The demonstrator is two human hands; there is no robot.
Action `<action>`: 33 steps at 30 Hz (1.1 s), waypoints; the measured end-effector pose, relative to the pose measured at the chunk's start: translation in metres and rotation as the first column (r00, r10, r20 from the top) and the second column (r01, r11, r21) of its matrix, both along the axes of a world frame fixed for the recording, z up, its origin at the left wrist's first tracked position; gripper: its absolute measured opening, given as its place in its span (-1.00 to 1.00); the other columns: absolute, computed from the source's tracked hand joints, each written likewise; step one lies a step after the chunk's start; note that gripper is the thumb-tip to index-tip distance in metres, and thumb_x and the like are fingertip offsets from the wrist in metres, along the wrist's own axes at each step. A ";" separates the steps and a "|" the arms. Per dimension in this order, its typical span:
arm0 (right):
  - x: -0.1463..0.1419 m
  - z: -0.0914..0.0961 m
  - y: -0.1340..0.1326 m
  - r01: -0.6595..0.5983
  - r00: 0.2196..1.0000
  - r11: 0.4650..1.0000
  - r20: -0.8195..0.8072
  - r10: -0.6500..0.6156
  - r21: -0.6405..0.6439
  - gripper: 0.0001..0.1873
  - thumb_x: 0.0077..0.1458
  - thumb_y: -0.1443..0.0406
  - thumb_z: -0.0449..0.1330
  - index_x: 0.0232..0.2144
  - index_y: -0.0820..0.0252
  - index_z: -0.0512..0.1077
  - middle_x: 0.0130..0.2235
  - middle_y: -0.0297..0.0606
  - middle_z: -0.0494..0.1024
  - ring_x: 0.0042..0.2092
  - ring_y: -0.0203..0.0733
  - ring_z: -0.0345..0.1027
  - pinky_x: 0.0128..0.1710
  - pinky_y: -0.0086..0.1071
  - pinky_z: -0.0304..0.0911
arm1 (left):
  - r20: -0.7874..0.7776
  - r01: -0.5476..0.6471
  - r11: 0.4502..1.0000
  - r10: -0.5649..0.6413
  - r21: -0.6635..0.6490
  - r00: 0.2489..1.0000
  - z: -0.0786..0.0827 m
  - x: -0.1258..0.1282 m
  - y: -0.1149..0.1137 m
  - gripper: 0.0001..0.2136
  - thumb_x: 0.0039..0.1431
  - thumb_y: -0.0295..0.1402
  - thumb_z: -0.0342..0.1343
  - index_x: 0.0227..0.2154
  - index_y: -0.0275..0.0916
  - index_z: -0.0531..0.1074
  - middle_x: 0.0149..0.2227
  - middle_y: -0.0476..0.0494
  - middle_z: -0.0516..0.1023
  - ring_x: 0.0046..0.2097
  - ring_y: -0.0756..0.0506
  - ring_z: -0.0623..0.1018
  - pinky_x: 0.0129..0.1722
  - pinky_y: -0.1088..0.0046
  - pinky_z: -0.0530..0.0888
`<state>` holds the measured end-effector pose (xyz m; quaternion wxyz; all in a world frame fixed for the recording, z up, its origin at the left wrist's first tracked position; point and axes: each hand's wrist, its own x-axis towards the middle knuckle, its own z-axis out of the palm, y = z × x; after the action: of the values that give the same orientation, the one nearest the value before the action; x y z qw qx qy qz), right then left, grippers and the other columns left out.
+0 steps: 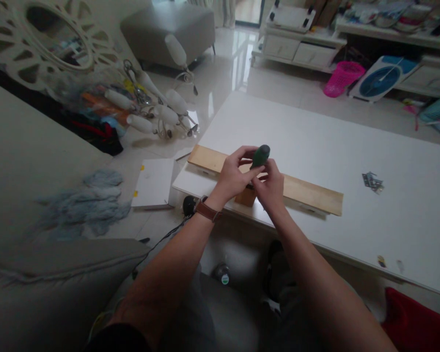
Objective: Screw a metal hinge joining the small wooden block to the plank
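A screwdriver with a green and black handle [260, 155] stands nearly upright over the middle of a long wooden board [311, 193]. My left hand [236, 172] has its thumb and fingers closed round the lower part of that handle. Just to the right, my right hand [270, 184] is closed in a pinch low by the shaft; what lies between its fingertips is hidden. Below both hands, a small wooden block [245, 196] juts from the board's near side. The screwdriver's tip is out of sight behind the fingers.
The board rests on a white table [352, 151]. A small pile of metal hardware [372, 182] lies to the right, with small pieces [381, 261] near the front edge. Left of the table, a white box [153, 183] and a lamp with several white shades [166, 115] occupy the floor.
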<state>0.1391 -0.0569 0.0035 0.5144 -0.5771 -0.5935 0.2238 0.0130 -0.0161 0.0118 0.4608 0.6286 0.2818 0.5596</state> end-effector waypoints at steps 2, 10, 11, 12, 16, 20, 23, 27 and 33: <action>0.000 -0.002 0.001 0.004 1.000 1.000 0.001 -0.004 -0.001 -0.74 0.07 0.34 0.22 -0.14 0.07 0.41 -0.27 -0.33 0.64 -0.28 -0.19 0.52 -0.37 -0.37 0.42 | -0.004 -0.005 1.000 0.005 -0.005 1.000 0.001 0.000 0.000 -0.67 0.14 -0.34 0.40 -0.04 -0.14 0.51 -0.08 -0.10 0.65 -0.01 -0.11 0.64 0.03 0.27 0.59; 0.001 -0.002 0.000 0.007 1.000 1.000 0.025 -0.008 0.031 -0.73 0.12 0.38 0.15 -0.11 0.08 0.45 -0.26 -0.28 0.67 -0.29 -0.16 0.56 -0.35 -0.33 0.43 | -0.007 0.030 0.999 -0.030 0.014 1.000 0.003 -0.002 -0.001 -0.60 0.10 -0.38 0.39 0.01 -0.13 0.49 -0.03 -0.13 0.64 0.02 -0.12 0.63 0.02 0.29 0.59; 0.001 -0.001 -0.001 0.005 1.000 1.000 0.023 -0.006 0.029 -0.74 0.13 0.37 0.15 -0.11 0.08 0.45 -0.27 -0.28 0.67 -0.29 -0.15 0.57 -0.36 -0.33 0.43 | -0.003 0.040 0.999 -0.040 0.020 0.999 0.003 -0.003 -0.001 -0.59 0.11 -0.39 0.38 0.02 -0.13 0.48 -0.02 -0.13 0.64 0.02 -0.12 0.63 0.02 0.29 0.59; 0.001 -0.001 -0.001 0.003 1.000 1.000 0.020 -0.004 0.026 -0.75 0.13 0.37 0.15 -0.12 0.08 0.45 -0.27 -0.28 0.68 -0.29 -0.15 0.57 -0.36 -0.32 0.43 | 0.004 0.049 0.998 -0.049 0.026 0.999 0.003 -0.003 -0.001 -0.59 0.11 -0.40 0.37 0.03 -0.13 0.48 -0.02 -0.13 0.64 0.02 -0.12 0.63 0.03 0.29 0.59; 0.000 0.000 -0.001 -0.010 1.000 1.000 0.006 0.010 0.010 -0.75 0.13 0.38 0.16 -0.11 0.08 0.45 -0.26 -0.26 0.69 -0.28 -0.14 0.59 -0.34 -0.32 0.44 | 0.018 0.051 0.998 -0.052 0.034 0.998 0.002 -0.003 -0.001 -0.61 0.14 -0.41 0.33 0.03 -0.13 0.48 0.00 -0.13 0.63 0.05 -0.12 0.63 0.05 0.27 0.59; -0.001 0.000 0.000 -0.017 1.000 1.000 -0.008 0.017 0.001 -0.78 0.14 0.34 0.20 -0.13 0.07 0.42 -0.27 -0.28 0.68 -0.31 -0.17 0.57 -0.38 -0.35 0.43 | 0.016 0.023 0.999 -0.023 0.039 1.000 0.001 -0.001 0.000 -0.65 0.17 -0.40 0.33 0.02 -0.13 0.47 -0.01 -0.13 0.63 0.04 -0.12 0.63 0.05 0.28 0.59; -0.001 -0.001 0.001 -0.005 1.000 1.000 -0.002 0.005 0.009 -0.79 0.11 0.33 0.22 -0.16 0.07 0.41 -0.26 -0.30 0.66 -0.27 -0.17 0.56 -0.39 -0.37 0.42 | 0.010 0.001 0.999 -0.001 0.033 1.000 0.000 -0.001 0.000 -0.65 0.16 -0.37 0.36 0.00 -0.14 0.47 -0.04 -0.12 0.64 0.02 -0.11 0.63 0.03 0.29 0.60; 0.000 -0.003 0.001 0.015 1.000 1.000 0.005 -0.015 0.007 -0.80 0.10 0.33 0.22 -0.17 0.07 0.42 -0.29 -0.33 0.64 -0.28 -0.18 0.53 -0.38 -0.36 0.43 | -0.001 -0.007 1.000 0.007 0.016 1.000 0.001 -0.001 0.000 -0.65 0.16 -0.36 0.37 -0.01 -0.14 0.48 -0.07 -0.11 0.65 0.00 -0.10 0.64 0.03 0.29 0.60; 0.001 -0.002 0.000 0.004 1.000 0.999 0.029 -0.005 0.036 -0.83 0.15 0.33 0.17 -0.17 0.07 0.41 -0.30 -0.32 0.65 -0.34 -0.20 0.51 -0.38 -0.36 0.41 | -0.002 0.015 1.000 -0.015 0.018 1.000 0.001 -0.002 0.000 -0.61 0.14 -0.36 0.37 0.02 -0.13 0.47 -0.01 -0.13 0.64 0.04 -0.12 0.63 0.03 0.28 0.60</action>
<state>0.1400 -0.0573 0.0012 0.5167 -0.5722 -0.6035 0.2035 0.0112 -0.0160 0.0132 0.4589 0.6354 0.2726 0.5581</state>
